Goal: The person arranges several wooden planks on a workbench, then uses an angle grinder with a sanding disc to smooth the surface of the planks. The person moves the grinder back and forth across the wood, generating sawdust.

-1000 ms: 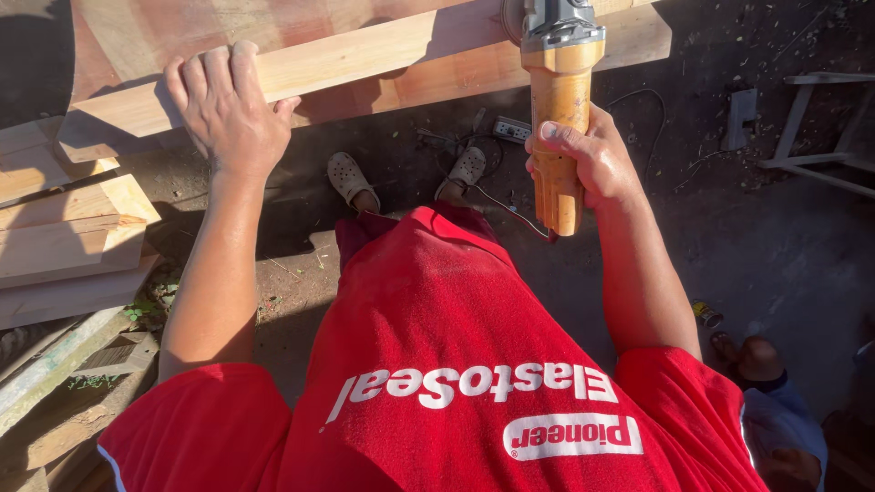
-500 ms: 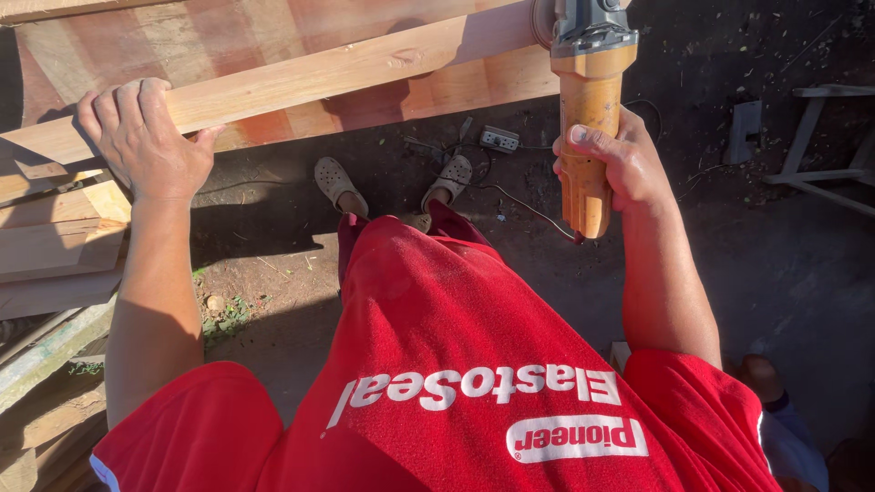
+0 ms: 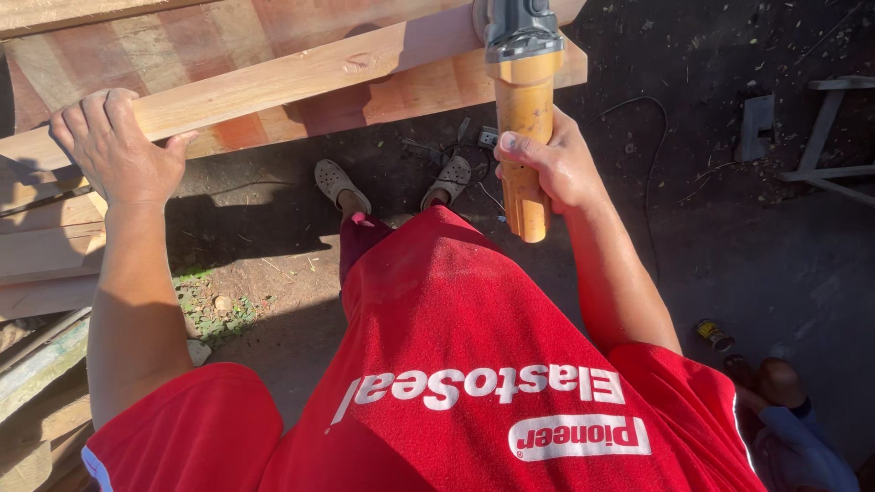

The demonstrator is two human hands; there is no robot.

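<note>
The long pale wooden plank (image 3: 273,77), lying on its edge across a broader slab of reddish and cream boards (image 3: 182,36), spans the upper part of the view and juts out over the dark dirt ground (image 3: 756,264), with a stack of weathered grey planks (image 3: 46,264) lying lower at the left. The plank's near face looks fairly smooth and clean, though whether that comes from sanding cannot be told, and no dust or spinning disc shows, so the work seems either paused or about to start at the right end. The orange-bodied power grinder with a grey metal head (image 3: 521,109) stands upright at that right end, its head at the plank's edge (the disc itself is hidden above the frame). The right hand (image 3: 547,164) is wrapped tight round the orange body, fingers closed on it. The left hand (image 3: 114,146) lies flat, fingers curled over the plank's top edge, steadying it. Below, two feet in pale clogs (image 3: 392,182) stand on the dirt.
</note>
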